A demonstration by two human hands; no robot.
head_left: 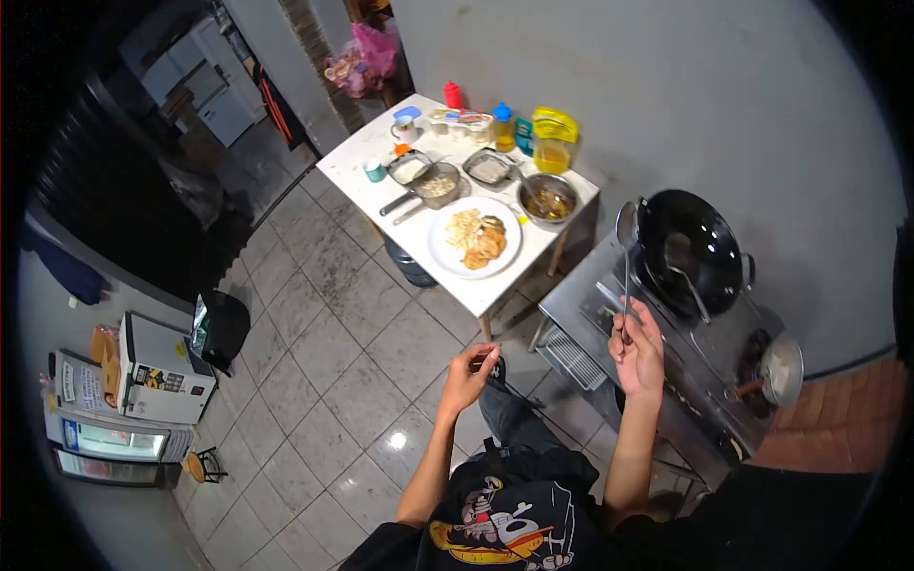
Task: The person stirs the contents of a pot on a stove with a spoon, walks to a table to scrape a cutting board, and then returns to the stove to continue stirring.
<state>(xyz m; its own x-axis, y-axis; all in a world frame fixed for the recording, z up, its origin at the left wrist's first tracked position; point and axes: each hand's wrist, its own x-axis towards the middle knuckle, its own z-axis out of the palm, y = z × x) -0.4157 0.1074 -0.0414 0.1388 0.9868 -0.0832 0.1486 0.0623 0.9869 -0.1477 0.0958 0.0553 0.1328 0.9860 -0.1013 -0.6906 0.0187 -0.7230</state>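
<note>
Right hand [636, 344] held spoon [625, 228] by handle, bowl far; steady grip seemed best near wok [693, 211]. Left hand [466, 378]: fingers narrow, contents unclear.

One desk [354, 164], one plate [440, 251], one wok [712, 249], one held ladle [625, 226], two square dishes [466, 169] [391, 164], one steel bowl [547, 225], one red bottle [452, 96], one stool [193, 466].
</note>
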